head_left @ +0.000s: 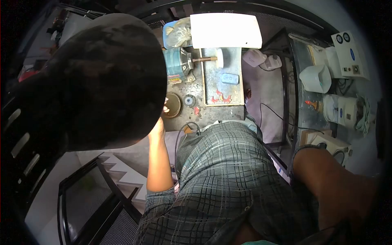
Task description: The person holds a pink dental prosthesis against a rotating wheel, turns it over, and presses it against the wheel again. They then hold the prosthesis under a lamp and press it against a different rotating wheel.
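A large dark rounded shape (102,81) fills the upper left of the view, close to the camera, and hides part of the worktop (204,116). What it is cannot be told. Below the middle lies the person's plaid shirt (228,175).

The left forearm runs up from its sleeve to the worktop's near edge, where the left hand (157,130) meets the rim of the dark shape. Only a little of it shows, so how far it is open, or whether it holds anything, cannot be told. The right forearm (326,183) bends toward the lower right corner, and the right hand is out of view.

On the worktop a white sheet (226,30) lies at the far end, with a grey tray (212,77) in front of it. A blue-green motor (177,65) reaches its white wheel (221,57) over the tray. The round dish (171,105) sits just beyond the left hand, at the dark shape's edge — the nearest thing to it. A small grey disc (189,100) lies just beside the dish, and a little blue block (230,78) rests on the tray.
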`<state>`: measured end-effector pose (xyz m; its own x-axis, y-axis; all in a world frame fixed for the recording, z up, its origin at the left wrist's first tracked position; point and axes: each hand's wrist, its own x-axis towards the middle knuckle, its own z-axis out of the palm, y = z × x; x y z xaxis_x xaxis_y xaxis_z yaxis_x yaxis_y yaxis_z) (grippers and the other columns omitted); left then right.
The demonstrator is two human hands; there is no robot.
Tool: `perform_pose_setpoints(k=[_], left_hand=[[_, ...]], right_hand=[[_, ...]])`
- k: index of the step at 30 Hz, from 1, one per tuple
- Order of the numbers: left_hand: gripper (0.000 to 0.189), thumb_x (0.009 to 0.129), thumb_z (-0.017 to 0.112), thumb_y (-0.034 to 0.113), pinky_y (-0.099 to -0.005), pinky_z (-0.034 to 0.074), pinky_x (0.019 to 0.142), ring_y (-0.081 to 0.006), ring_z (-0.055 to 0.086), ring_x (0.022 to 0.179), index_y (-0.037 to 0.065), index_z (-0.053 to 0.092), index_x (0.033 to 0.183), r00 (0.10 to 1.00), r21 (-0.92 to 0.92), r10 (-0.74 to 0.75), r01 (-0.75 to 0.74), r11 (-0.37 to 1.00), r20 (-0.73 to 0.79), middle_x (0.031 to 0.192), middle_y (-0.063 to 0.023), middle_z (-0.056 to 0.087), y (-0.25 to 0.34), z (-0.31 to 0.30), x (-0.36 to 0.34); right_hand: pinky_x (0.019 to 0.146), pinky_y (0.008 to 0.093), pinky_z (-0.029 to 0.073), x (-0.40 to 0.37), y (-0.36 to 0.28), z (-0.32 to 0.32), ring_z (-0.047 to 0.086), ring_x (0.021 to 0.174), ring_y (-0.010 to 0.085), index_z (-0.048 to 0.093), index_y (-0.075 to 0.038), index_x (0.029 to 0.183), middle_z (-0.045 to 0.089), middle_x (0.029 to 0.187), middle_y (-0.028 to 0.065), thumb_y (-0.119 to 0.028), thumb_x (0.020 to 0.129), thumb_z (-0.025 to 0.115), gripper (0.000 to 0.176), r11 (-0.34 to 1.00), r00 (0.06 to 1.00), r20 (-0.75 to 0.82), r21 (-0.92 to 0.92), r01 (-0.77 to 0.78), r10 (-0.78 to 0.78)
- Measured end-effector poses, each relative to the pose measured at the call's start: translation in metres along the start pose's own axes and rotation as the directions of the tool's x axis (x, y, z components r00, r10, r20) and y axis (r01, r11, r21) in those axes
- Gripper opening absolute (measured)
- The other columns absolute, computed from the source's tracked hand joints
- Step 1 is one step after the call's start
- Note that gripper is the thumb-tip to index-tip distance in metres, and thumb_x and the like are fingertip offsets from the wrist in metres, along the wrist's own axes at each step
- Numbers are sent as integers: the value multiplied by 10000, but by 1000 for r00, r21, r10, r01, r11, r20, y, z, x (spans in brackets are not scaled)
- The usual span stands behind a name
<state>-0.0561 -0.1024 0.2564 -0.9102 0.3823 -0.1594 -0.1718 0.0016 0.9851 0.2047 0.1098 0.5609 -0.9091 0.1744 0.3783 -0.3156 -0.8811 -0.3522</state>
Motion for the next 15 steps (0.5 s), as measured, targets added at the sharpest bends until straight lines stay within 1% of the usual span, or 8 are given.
perform_pose_setpoints(k=[1, 5, 6, 7, 9, 12, 14, 15], left_hand=[[73, 837, 529, 20, -257, 498, 588, -114, 552, 626, -10, 571, 889, 999, -23, -22, 21, 1000, -25, 843, -105, 627, 0, -2, -1], [77, 839, 533, 30, -254, 497, 588, -114, 553, 627, -13, 569, 891, 999, 53, -22, 25, 998, -50, 821, -91, 619, -2, -11, -7], [77, 836, 537, 28, -253, 496, 588, -111, 553, 624, -19, 569, 888, 1000, 43, -16, 17, 999, -26, 823, -92, 620, -10, -19, -6], [77, 836, 537, 28, -253, 496, 588, -111, 553, 624, -19, 569, 888, 999, 44, -11, 14, 999, -48, 823, -92, 620, -19, -24, -8], [75, 834, 537, 25, -253, 496, 588, -109, 553, 623, -21, 570, 883, 975, 121, 94, -71, 990, -200, 818, -91, 620, -37, -33, -8], [72, 834, 534, 20, -256, 497, 589, -108, 553, 626, -14, 573, 884, 964, 137, 119, -88, 987, -239, 811, -88, 621, -55, -47, -5], [72, 833, 534, 18, -253, 495, 587, -107, 552, 624, -10, 574, 885, 962, 113, 101, -74, 991, -253, 807, -87, 620, -55, -46, -6], [72, 833, 534, 18, -253, 495, 587, -107, 552, 624, -10, 574, 885, 965, 109, 92, -67, 992, -247, 807, -87, 620, -48, -44, -7]], right_hand=[[398, 185, 334, 1, 2, -1, 405, 435, 87, 430, -49, 523, 438, 536, -2, -123, 738, 604, 287, 1000, 1000, -9, -3, 2, -2], [402, 185, 332, 1, 5, 1, 406, 442, 91, 423, -43, 518, 433, 531, 6, -81, 741, 579, 275, 1000, 1000, -25, -17, -10, 10], [403, 185, 332, 1, 5, 0, 407, 444, 92, 422, -41, 517, 432, 530, 8, -71, 742, 573, 272, 1000, 1000, -20, -21, -21, 21], [404, 186, 331, 3, 3, 0, 407, 446, 93, 420, -40, 516, 430, 529, 10, -60, 743, 567, 271, 999, 1000, -4, -25, -25, 25], [407, 186, 330, 10, 3, -3, 407, 449, 95, 417, -37, 514, 428, 527, 14, -40, 744, 555, 268, 999, 999, 24, -28, -24, 25], [409, 186, 329, 16, 6, -9, 408, 453, 97, 414, -34, 512, 425, 524, 18, -19, 746, 542, 267, 999, 999, 34, -35, -23, 24], [400, 198, 328, 15, 7, -18, 416, 454, 101, 422, -38, 518, 423, 522, 13, -33, 778, 512, 275, 985, 941, 324, -106, 137, -96], [400, 198, 328, 12, 7, -16, 416, 454, 101, 422, -38, 518, 423, 522, 13, -33, 778, 512, 275, 984, 944, 315, -113, 138, -96]])
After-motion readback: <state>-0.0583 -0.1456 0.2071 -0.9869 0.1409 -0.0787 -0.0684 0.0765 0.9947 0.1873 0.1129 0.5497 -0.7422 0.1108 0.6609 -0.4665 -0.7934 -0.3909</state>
